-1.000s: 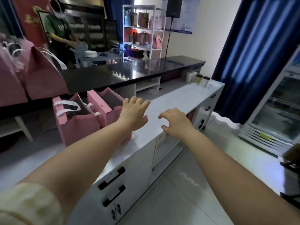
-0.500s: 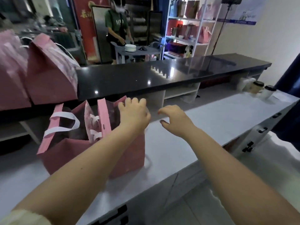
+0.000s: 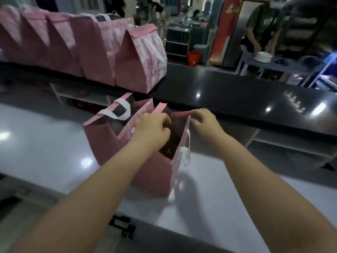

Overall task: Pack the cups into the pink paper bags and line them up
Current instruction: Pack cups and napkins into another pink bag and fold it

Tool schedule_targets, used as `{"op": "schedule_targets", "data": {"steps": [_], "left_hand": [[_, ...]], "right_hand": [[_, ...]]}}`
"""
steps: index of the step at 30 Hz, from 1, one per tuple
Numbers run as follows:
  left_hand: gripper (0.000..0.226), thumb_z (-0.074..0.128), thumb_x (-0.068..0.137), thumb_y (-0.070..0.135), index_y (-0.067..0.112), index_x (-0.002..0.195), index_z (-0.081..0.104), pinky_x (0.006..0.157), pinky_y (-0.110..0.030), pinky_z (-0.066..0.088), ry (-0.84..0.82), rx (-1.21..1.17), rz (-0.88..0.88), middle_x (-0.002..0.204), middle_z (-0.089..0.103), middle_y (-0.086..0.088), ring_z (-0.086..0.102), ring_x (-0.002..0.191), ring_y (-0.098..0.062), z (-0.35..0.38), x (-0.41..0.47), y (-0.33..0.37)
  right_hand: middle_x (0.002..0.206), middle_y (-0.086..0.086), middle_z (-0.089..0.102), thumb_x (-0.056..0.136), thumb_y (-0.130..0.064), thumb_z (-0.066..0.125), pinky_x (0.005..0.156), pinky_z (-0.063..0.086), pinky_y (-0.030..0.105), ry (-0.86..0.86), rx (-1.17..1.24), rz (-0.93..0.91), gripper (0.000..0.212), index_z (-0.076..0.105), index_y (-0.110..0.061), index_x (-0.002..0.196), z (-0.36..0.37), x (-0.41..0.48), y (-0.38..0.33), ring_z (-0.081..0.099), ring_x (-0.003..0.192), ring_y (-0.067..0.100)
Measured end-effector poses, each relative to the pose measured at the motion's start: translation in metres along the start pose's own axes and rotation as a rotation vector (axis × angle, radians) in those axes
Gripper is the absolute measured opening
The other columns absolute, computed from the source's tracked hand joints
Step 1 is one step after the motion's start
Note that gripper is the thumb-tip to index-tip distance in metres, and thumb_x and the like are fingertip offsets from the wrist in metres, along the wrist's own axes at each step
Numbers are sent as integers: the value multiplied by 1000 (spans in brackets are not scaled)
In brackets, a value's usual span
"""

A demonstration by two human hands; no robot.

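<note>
Gripping: L hand point(image 3: 152, 128) curled over the left wall's rim of the near pink bag point(image 3: 153, 178); R hand point(image 3: 206, 123) pinched the right wall's folded top edge, fingers bent.
Bag pos: stood upright on the white worktop point(image 3: 45, 143), mouth up & spread open betw. the two hands, straight ahead of the person.
Key relation: mouth's long axis ran away from the person, near to far. The hands sat on opposite long walls, abt level, so shutting it would prob. mean bringing the rims together across the short way.
2nd bag point(image 3: 98, 136): open, just beside the held one, to its left & a bit farther off.
Row: closed bags point(image 3: 140, 57) w/ folded tops on the black worktop point(image 3: 228, 88), beyond & left; the row's free end lay right past the held bag.
Contents: inside too dark to tell.
Writing: red banner point(image 3: 224, 24) had yellow characters, too blurred to read; pale letters on a bystander's green shirt point(image 3: 262, 21), unreadable; no brand legible on the bags, only a pale print.
</note>
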State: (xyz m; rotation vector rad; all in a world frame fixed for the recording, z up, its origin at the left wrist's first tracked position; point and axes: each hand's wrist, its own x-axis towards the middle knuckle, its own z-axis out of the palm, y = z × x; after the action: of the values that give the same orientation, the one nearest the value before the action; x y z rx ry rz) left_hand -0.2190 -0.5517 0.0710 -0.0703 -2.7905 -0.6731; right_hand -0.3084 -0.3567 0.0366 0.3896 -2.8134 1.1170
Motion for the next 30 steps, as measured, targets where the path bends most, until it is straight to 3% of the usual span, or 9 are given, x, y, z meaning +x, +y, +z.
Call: {"op": "schedule_targets", "data": {"steps": [4, 7, 12, 15, 18, 21, 24, 27, 30], "left_hand": [[23, 59, 82, 14, 21, 98, 73, 87, -44, 48, 91, -37, 8, 99, 70, 3, 55, 102, -23, 3, -35, -11], [12, 65, 86, 30, 23, 93, 73, 84, -42, 49, 107, -68, -20, 90, 67, 8, 55, 94, -19, 14, -59, -16], [62, 62, 67, 80, 35, 110, 64, 92, -29, 43, 112, -133, -103, 116, 59, 14, 49, 109, -10, 48, -100, -14], [55, 77, 73, 53, 33, 122, 60, 96, -28, 44, 140, -221, -130, 123, 56, 13, 50, 113, -9, 64, -107, -12], [31, 72, 84, 33, 33, 113, 62, 88, -30, 52, 213, -317, -123, 118, 56, 13, 55, 106, -8, 66, -112, -19], [32, 69, 80, 50, 39, 107, 57, 85, -19, 49, 139, -315, -66, 117, 50, 18, 52, 104, -2, 63, -118, -23], [39, 71, 74, 59, 39, 102, 52, 77, -13, 47, 168, -331, -32, 108, 49, 21, 49, 95, 3, 60, -122, -24], [20, 73, 82, 22, 32, 91, 58, 70, -13, 47, 278, -425, -49, 100, 52, 21, 55, 92, 7, 61, -119, -30], [26, 68, 82, 2, 27, 86, 64, 73, -7, 47, 275, -530, -33, 105, 56, 21, 59, 91, 12, 58, -115, -42]], "right_hand": [[146, -2, 43, 100, -26, 47, 106, 37, 38, -133, 44, 30, 38, 64, -60, 97, 15, 24, 0, 43, 132, 23], [149, -7, 41, 101, -20, 43, 92, 36, 26, -43, 81, 63, 30, 64, -32, 119, 28, 22, 9, 45, 130, 18], [136, -3, 50, 87, 5, 53, 98, 41, 30, 103, -61, 10, 43, 64, -19, 121, 24, -2, 17, 44, 126, 21], [126, 0, 54, 88, -2, 59, 100, 43, 37, 56, -160, -69, 29, 69, -14, 112, 18, -18, 22, 42, 124, 21], [114, 2, 59, 92, -9, 58, 92, 46, 39, 74, -262, -86, 18, 73, -12, 101, 12, -36, 30, 46, 115, 23], [104, 2, 63, 93, -9, 59, 83, 42, 34, 168, -296, -118, 16, 74, -12, 96, 7, -53, 35, 46, 108, 26], [100, 1, 65, 91, -11, 63, 90, 36, 31, 252, -270, -194, 12, 74, -13, 94, 4, -75, 28, 43, 110, 29], [93, 0, 66, 86, -10, 70, 90, 30, 29, 276, -267, -313, 7, 75, -13, 90, 5, -109, 20, 45, 106, 32], [84, 1, 68, 81, -10, 72, 88, 30, 32, 359, -248, -407, 5, 76, -12, 84, 7, -146, 18, 52, 95, 33]]}}
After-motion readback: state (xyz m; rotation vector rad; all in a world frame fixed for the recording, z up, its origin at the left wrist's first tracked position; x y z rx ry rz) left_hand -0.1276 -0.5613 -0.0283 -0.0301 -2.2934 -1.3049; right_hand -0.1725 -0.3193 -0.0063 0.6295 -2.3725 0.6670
